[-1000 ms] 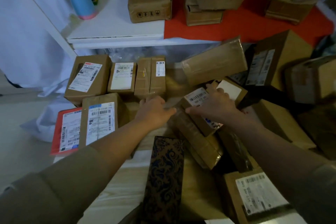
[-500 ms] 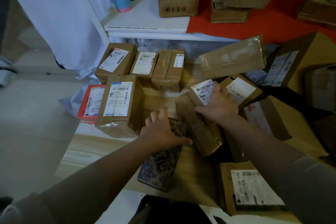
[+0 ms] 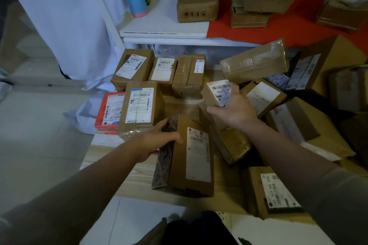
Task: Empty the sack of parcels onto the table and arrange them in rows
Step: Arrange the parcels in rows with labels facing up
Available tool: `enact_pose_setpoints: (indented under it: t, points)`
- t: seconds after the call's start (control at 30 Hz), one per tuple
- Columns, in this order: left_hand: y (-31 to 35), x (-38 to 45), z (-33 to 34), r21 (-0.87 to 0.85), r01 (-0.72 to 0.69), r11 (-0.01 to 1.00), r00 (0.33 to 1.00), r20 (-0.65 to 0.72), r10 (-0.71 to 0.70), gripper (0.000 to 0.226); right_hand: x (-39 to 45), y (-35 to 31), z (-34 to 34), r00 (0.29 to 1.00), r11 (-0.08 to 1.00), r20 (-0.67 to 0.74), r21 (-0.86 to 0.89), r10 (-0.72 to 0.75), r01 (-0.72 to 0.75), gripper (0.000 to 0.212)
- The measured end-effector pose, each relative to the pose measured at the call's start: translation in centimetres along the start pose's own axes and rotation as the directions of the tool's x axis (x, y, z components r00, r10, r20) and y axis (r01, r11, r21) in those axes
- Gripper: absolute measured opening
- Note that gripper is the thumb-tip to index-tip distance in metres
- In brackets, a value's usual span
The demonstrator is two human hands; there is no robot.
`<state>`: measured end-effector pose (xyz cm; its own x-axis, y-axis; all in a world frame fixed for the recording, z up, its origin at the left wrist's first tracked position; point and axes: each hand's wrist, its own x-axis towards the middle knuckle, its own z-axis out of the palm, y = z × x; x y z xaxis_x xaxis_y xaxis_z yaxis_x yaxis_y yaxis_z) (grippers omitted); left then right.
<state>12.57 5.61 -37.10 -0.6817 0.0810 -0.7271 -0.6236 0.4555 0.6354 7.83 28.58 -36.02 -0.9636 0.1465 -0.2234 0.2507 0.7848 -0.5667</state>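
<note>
Two hands, two parcels mid-sort

Left hand (image 3: pixel 157 143) grip curled round the long box (image 3: pixel 192 157) with patterned side, which lies on the desk (image 3: pixel 137 183). Right hand (image 3: pixel 232 109) grip pinches a small labelled box (image 3: pixel 218 93), apparently lifted off the loose pile (image 3: pixel 288 117) on the right. Five sorted boxes (image 3: pixel 159 79) sit in two rows at far left.
</note>
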Motion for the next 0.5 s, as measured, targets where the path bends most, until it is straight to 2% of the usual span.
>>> enact_pose_setpoints:
  t: [0.17,0.33,0.4,0.5]
  points:
    - [-3.5,-0.8,-1.5,-0.18,0.051,0.982,0.995,0.099,-0.033,0.086,-1.6,-1.7,2.2,1.0,0.998,-0.008,0.06,0.006,-0.005,0.099]
    - [-7.3,-1.7,-2.4,-0.3,0.114,0.947,0.979,0.195,-0.056,0.042,-3.0,-2.5,4.0,0.998,0.993,-0.004,0.099,0.058,-0.057,0.102]
    - [-8.7,-2.1,-2.7,-0.387,0.151,0.91,0.977,0.198,-0.078,0.037,-3.5,-3.0,5.0,0.997,0.991,0.001,0.112,0.079,-0.079,0.1]
    - [-10.9,-2.5,-3.3,-0.472,0.198,0.859,0.973,0.202,-0.113,0.041,-4.2,-3.9,6.8,0.995,0.986,0.01,0.137,0.096,-0.096,0.098]
